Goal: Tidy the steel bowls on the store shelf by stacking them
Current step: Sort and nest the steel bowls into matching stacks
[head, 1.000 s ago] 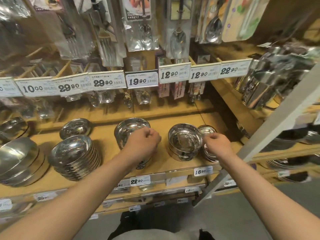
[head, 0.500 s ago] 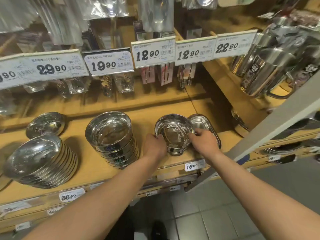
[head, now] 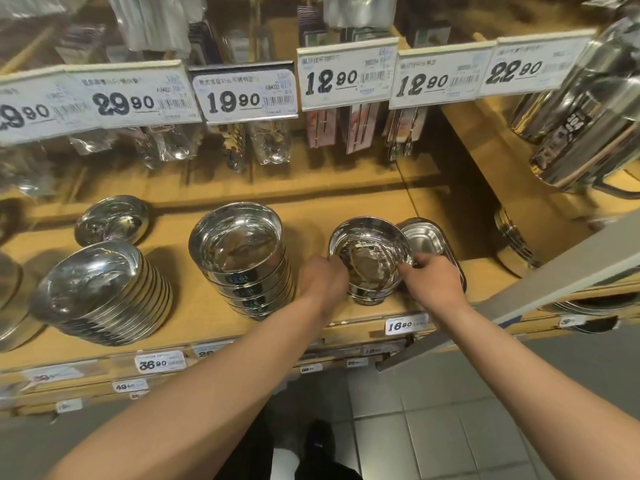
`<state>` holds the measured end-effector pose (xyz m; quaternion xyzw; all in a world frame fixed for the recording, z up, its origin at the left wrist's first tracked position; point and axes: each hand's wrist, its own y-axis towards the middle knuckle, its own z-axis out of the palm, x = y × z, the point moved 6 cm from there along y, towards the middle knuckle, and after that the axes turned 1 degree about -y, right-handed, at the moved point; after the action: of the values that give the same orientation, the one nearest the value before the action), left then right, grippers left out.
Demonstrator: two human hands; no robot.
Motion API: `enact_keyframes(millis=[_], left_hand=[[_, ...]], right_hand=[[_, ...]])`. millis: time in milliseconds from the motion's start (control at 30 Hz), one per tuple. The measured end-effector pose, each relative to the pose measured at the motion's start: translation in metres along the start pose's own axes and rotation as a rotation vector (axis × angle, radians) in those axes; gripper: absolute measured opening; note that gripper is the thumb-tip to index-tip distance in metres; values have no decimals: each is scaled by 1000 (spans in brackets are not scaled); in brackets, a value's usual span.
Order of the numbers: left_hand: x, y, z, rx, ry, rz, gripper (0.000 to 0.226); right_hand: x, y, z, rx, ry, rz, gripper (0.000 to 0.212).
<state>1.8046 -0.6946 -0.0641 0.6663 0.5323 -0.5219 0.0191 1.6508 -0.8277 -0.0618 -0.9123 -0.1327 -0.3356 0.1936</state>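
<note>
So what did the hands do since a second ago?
The left hand left the tall bowl stack and moved right to grip the small bowl stack; the right hand now grips its other side. The stacks stayed put.

— What were the hands doing?
— The left hand (head: pixel 323 277) and right hand (head: pixel 431 280) gripped opposite sides of a small bowl stack (head: pixel 370 259) near the shelf (head: pixel 194 306) front edge.

— What stood around it?
— A taller bowl stack (head: pixel 240 261) to its left, a leaning stack (head: pixel 100 292) further left, a rectangular steel tray (head: pixel 427 239) touching its right side. Price tags (head: pixel 348 77) hung above, at the far side.
</note>
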Motion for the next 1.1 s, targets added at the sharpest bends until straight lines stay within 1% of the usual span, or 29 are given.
enact_keyframes(millis=[100,200,233,300,367,433,500,567,633,800,867,933,1000,1067,1100], left_hand=[[-3,-4,-1,21,-25,-21,41],[-6,-13,-5,49,-62,-46,41],[-8,-18,-7,58,-68,-43,42],[-14,-32,-13,82,-79,12,38],[-20,-52,-21,117,-64,104,27],[-20,-75,-35,150,-43,169,27],[-12,-96,-58,166,-51,206,24],[-2,-111,-94,126,-61,229,24],[14,-123,-139,49,-93,230,23],[64,-150,-264,-160,-307,186,35],[84,-165,-312,-257,-380,189,30],[103,-182,-354,-343,-473,187,23],[121,-199,-386,-396,-525,193,18],[138,-213,-409,-428,-522,195,14],[147,-218,-418,-441,-516,189,14]], right_hand=[[0,1,-1,19,-6,10,21],[4,-1,-4,35,-37,26,26],[6,-3,-7,33,-41,34,31],[12,-10,-15,8,-16,39,44],[21,-22,-28,-64,12,-3,50],[35,-39,-39,-120,44,-77,46],[54,-60,-45,-133,87,-134,41],[75,-83,-45,-95,180,-178,36],[100,-108,-37,-18,299,-228,33],[164,-176,4,190,403,-336,28],[192,-200,26,251,389,-374,30],[216,-219,50,298,386,-393,21],[236,-236,77,352,411,-403,20],[249,-251,103,398,403,-402,25],[254,-258,115,429,398,-403,23]])
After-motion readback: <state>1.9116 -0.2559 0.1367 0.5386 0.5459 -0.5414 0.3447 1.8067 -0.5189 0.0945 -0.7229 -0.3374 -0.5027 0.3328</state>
